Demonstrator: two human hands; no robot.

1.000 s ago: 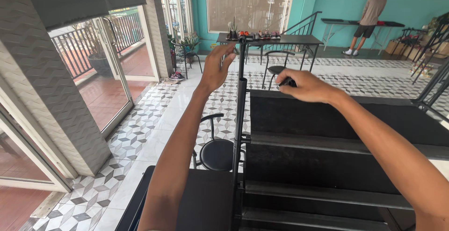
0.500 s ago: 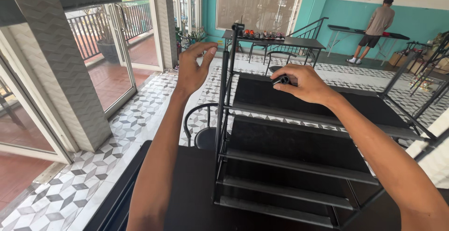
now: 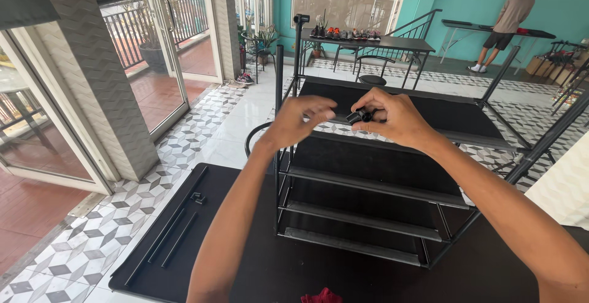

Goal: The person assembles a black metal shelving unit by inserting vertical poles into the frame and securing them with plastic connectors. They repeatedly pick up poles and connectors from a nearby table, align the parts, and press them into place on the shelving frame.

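I see daylight through glass doors (image 3: 156, 64) on the left, beside a grey patterned pillar (image 3: 101, 76). The floor (image 3: 80, 241) is white tile edged with black-and-white pattern. A teal wall (image 3: 552, 8) stands at the back, a long dark table (image 3: 380, 42) before it.

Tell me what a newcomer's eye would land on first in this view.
First, the two bare hands meeting at centre: the right hand pinches a small black connector piece, with the left hand close beside it. Under them stands a black tiered metal rack on a dark table. At far right a person stands at a table by the teal wall.
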